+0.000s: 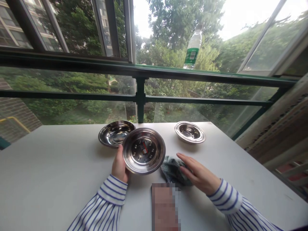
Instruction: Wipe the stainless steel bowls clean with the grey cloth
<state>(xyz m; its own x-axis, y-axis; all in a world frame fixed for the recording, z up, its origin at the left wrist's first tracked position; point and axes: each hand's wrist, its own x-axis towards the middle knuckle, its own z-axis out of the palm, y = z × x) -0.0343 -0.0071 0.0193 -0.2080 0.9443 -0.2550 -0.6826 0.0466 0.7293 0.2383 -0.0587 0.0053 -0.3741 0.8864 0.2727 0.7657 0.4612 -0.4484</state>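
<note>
My left hand [119, 166] clamps a round steel bowl [141, 163], label [144, 148] at centre; my right hand [199, 175], fingers slightly parted, is at a crumpled cloth [171, 168]. Past my fingers sit a glossy basin [115, 134] and a rimmed dish [189, 134].

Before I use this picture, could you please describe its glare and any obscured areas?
In the head view, the sky washes out white; bright reflections streak the metal bowl in the left hand; coarse blocks mask a patch at bottom centre.

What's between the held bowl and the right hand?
A crumpled grey-green cloth on the white table, seen in the head view; the right hand overlaps part of it there.
</note>
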